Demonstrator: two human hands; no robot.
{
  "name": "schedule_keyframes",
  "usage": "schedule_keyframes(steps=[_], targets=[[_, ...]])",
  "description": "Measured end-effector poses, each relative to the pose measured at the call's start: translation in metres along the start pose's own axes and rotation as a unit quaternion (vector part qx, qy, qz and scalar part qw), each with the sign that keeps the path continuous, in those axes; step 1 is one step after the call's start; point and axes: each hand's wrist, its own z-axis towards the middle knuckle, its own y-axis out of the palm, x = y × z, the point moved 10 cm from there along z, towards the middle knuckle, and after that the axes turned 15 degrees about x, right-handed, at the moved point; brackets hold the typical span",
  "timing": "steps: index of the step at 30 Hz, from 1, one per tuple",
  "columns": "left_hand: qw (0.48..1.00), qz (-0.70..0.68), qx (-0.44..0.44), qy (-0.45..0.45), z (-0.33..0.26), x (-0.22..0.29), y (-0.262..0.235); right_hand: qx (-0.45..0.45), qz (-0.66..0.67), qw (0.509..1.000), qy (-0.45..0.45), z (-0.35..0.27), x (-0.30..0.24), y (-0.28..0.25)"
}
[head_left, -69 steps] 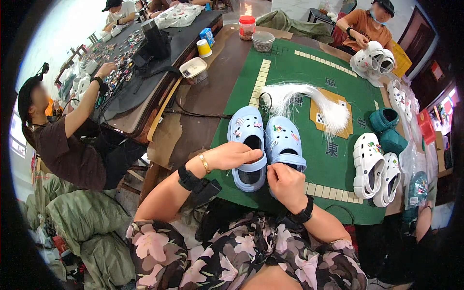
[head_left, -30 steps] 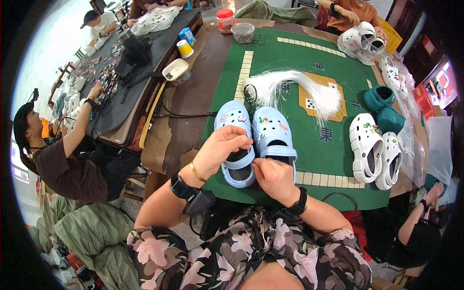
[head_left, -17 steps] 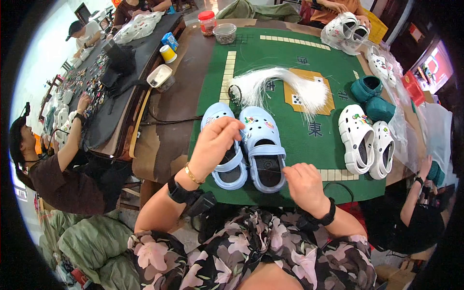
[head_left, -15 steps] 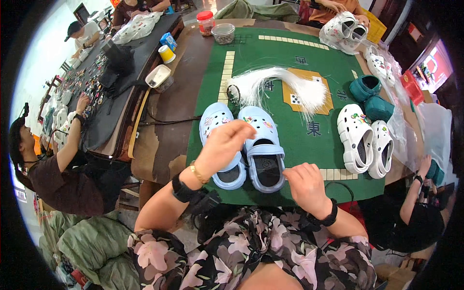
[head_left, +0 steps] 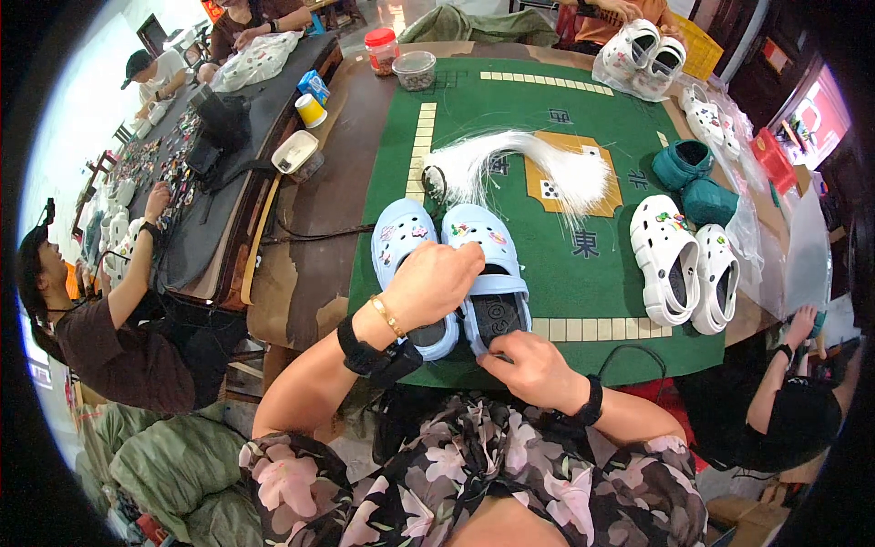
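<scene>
Green matting (head_left: 561, 287) lies beneath 2 white clogs (head_left: 653, 273) at right, 2 blue clogs (head_left: 396, 241) at its near edge and, beyond them, 1 white fibre bundle (head_left: 499, 150). The rightmost blue clog (head_left: 471, 228) points toe-away, heel nearest the right hand (head_left: 538, 369) (thumb and fingers pinched closed); the left hand (head_left: 430, 287), fingers bunched, reaches its opening. What either grips, I can't tell.

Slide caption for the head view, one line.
Left hand over light-blue clogs on a green mat, right hand at the back of one, white strands beyond.
</scene>
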Motion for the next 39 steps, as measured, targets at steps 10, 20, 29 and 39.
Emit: schedule_keyframes(steps=[10,20,29,39], targets=[[0.993,-0.018,-0.005,-0.119,-0.005,-0.024,0.007,0.081,-0.041,0.995,0.047,0.005,0.019,-0.014],[0.948,-0.258,-0.077,-0.170,0.001,-0.015,0.035,0.114,-0.049,0.990,0.067,0.011,0.035,-0.012],[0.943,-0.260,-0.015,-0.205,0.000,-0.020,0.018,0.265,0.019,0.952,0.155,0.024,0.064,-0.054],[0.933,-0.256,-0.001,-0.253,-0.012,-0.034,0.015,0.190,0.224,0.868,0.400,0.024,0.126,-0.006]])
